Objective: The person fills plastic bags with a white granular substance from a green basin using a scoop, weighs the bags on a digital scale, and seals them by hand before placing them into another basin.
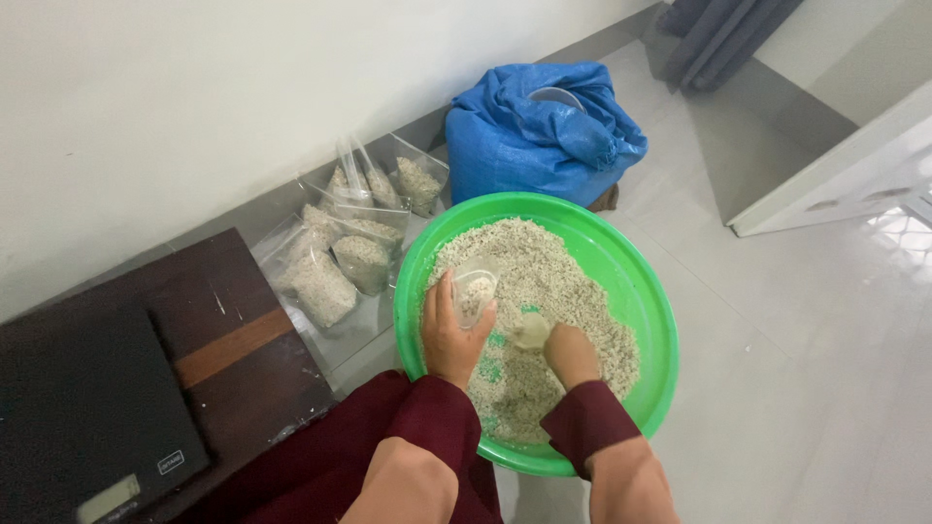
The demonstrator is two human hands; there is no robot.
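Observation:
A big green basin on the floor holds a heap of pale grain. My left hand holds a small clear plastic bag upright over the grain, partly filled. My right hand is closed on a small clear scoop just right of the bag, low in the grain. Both arms wear dark red sleeves.
Several filled clear bags of grain lie against the wall left of the basin. A blue woven sack stands behind the basin. A dark wooden board with a black digital scale sits at the left. A white door frame is at the right.

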